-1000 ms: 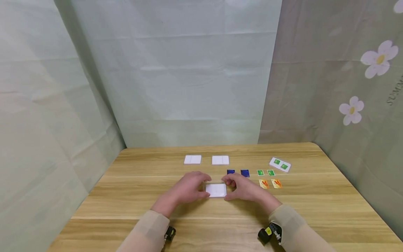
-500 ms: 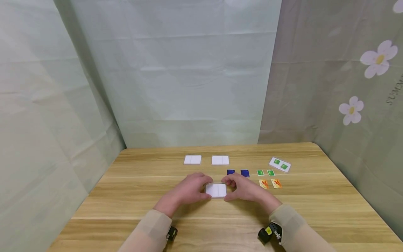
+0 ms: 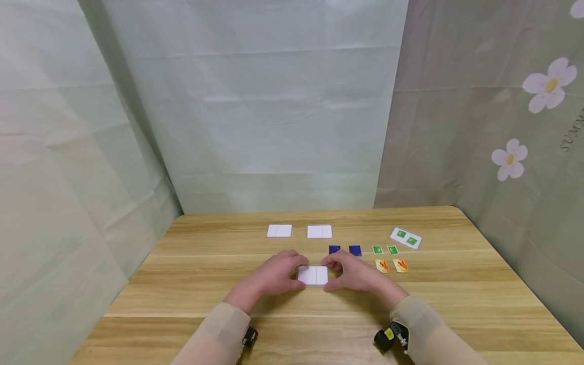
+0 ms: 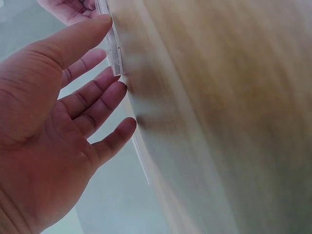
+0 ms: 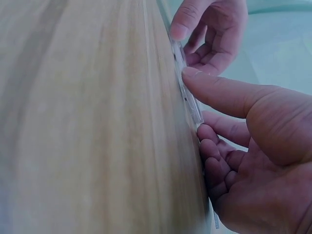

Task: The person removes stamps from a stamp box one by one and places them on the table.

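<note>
A flat clear plastic case (image 3: 312, 276) with a white face and a dividing line lies low over the wooden table between the two hands. My left hand (image 3: 280, 274) grips its left end, thumb at the near corner and fingers at the far one. On the opposite end, my right hand (image 3: 351, 272) holds it the same way, its other fingers curled. The left wrist view catches the case's clear edge (image 4: 116, 51) under the thumb. From the right wrist, the clear case (image 5: 191, 100) shows edge-on between thumb and fingers.
Two similar white cases (image 3: 279, 231) lie at the back. To the right are two blue squares (image 3: 355, 250), two small green squares (image 3: 377, 250), two orange picture squares (image 3: 382, 266) and a tilted white case (image 3: 406, 238) bearing two green squares.
A translucent strip seen behind the case's far edge a second ago no longer shows. My left hand has shifted slightly right; my right hand has barely moved.
</note>
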The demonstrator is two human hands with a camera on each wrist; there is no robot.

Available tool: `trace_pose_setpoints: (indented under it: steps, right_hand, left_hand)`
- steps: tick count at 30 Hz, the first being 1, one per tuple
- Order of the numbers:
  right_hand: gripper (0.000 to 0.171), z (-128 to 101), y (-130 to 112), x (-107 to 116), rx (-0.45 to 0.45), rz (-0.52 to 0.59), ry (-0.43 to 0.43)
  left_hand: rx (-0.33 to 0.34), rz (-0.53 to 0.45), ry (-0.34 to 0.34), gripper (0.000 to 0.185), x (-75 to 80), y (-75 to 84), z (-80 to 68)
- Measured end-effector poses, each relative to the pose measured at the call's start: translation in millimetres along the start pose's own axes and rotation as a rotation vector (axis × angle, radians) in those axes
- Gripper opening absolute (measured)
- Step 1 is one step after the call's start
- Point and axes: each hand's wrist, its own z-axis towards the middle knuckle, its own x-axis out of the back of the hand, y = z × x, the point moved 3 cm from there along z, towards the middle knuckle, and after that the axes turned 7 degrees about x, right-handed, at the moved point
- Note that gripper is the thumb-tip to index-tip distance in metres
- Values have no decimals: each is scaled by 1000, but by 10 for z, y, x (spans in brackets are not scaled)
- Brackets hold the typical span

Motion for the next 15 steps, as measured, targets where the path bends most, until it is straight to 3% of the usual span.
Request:
trace_pose_setpoints:
  steps: [7,15]
  right_hand:
    - [46,-10,1,-6,-1,-12,5]
    - [60,-85,-62,-11,4,-74,8]
  left_hand:
    - [13,-4,-10,43,16,21,-13]
    - [-11,8,16,46,21,9,-65]
